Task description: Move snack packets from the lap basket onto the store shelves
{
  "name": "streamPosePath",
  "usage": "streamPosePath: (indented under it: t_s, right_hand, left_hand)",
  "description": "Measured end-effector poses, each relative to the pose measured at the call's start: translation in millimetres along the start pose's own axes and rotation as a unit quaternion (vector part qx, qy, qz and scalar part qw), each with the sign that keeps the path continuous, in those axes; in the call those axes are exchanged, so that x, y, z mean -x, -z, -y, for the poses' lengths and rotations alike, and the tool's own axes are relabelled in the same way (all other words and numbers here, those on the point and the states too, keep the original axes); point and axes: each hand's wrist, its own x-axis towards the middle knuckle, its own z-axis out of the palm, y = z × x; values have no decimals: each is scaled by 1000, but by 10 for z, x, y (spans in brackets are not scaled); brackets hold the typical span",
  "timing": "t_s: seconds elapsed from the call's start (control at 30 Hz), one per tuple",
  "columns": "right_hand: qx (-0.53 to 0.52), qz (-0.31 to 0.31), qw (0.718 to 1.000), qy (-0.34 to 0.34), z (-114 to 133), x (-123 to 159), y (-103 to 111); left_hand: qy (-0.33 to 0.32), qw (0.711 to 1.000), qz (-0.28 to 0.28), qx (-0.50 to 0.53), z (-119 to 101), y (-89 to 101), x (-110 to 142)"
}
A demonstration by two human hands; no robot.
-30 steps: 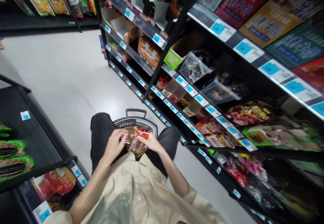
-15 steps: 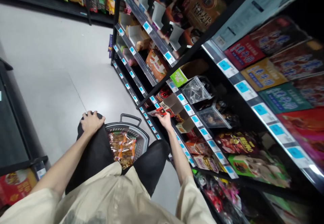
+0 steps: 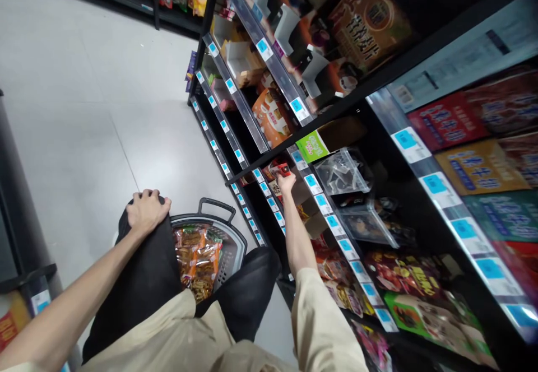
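My left hand [image 3: 148,212] rests over my black-trousered knee, its fingers spread and holding nothing. On the right, my right hand [image 3: 287,183] reaches into a lower shelf with its fingers closed on a small red packet [image 3: 279,169]. The packet is partly hidden by the hand and sits beside an open cardboard display box [image 3: 299,188]. Between my knees stands a grey shopping basket [image 3: 239,240] with its handle folded outward. Several clear-and-orange bagged snacks [image 3: 202,263] lie in it.
A black shelf unit with price tags [image 3: 311,183] slants along the right, stocked with boxes and bags. Clear plastic bins [image 3: 342,171] stand near my right forearm. Another shelf [image 3: 25,277] edges the left. Pale tiled floor [image 3: 92,114] lies ahead.
My right hand has moved the red packet farther into the shelf, up and to the right. My left hand stays on the knee. The view has shifted slightly.
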Motion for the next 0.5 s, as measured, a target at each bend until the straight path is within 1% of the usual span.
streamPosePath:
  t_s: [0.07, 0.2, 0.27, 0.33, 0.4, 0.47, 0.5]
  right_hand:
    - [33, -11, 999, -13, -24, -57, -58]
    - [93, -56, 993, -49, -93, -179, -122]
    - [110, -57, 990, -59, -139, -232, -153]
    - [116, -33, 991, -63, -195, -269, -191]
    - [108, 10, 992, -59, -259, -294, -230]
    - [75, 43, 995, -48, -324, -316, -261]
    - [49, 48, 997, -38, -353, -329, -272]
  left_hand:
    - [5, 1000, 3, -1, -10, -1, -8]
    - [11, 1000, 7, -15, -25, -3, -20]
    - [13, 1000, 10, -25, -26, -8, -28]
    - [15, 999, 11, -31, -25, -17, -37]
    - [17, 999, 7, -37, -23, -31, -44]
    - [17, 999, 2, -45, -22, -45, -47]
    - [18, 999, 2, -51, -23, -50, -47]
